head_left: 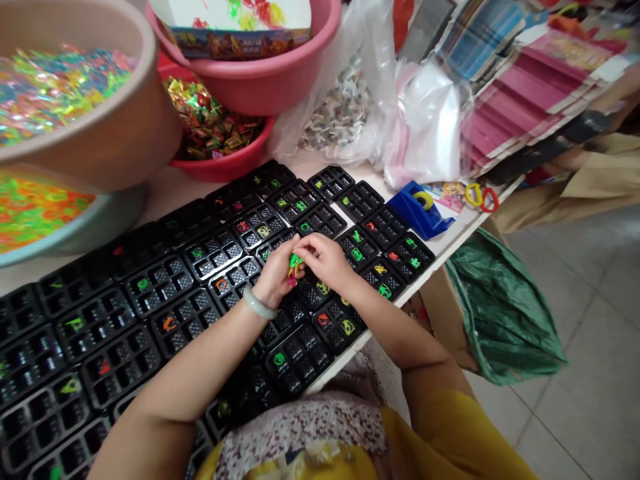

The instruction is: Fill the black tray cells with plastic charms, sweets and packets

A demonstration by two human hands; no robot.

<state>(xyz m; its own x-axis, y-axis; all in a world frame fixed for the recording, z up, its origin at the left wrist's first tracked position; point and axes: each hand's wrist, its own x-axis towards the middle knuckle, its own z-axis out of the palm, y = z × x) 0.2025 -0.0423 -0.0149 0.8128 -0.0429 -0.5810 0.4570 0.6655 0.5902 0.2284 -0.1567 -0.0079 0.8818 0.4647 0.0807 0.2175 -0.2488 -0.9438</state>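
My left hand [276, 275], with a pale bangle [259, 305] on the wrist, is closed around a few small plastic pieces [295, 261] in green, yellow and pink. My right hand [324, 259] meets it, thumb and fingers pinched together right at these pieces; what the fingertips grip is too small to make out. Both hands hover over rows of black compartment trays [215, 252]. Many trays have a small coloured plastic piece in one compartment, such as a green one [279, 359]. Trays near my right hand hold pieces in more than one compartment.
At the back left stand a beige tub [165, 113] of coloured pieces, a red basin [225, 167] of shiny packets and a pink basin [280, 83] holding a box. Plastic bags [425, 127], a blue tape dispenser [423, 210] and a green sack [505, 307] are on the right.
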